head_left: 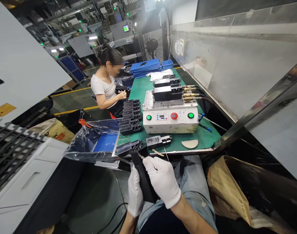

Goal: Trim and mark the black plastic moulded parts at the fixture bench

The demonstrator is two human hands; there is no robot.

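My left hand, in a white glove, is wrapped round a long black plastic housing, held tilted above my lap. My right hand, gloved too, is closed in a pinch near the housing's upper end. A small, thin tip shows at its fingertips, but I cannot make out what it belongs to. Just beyond my hands, a black part with a clear top and another black part with a greyish top lie along the table's front edge. A thin wooden stick lies beside them.
A white machine with buttons and hoses stands on the green table, black parts on top. Several black parts form a row to its left. Nearby are a half-round pale piece, a plastic-lined blue bin and a seated co-worker.
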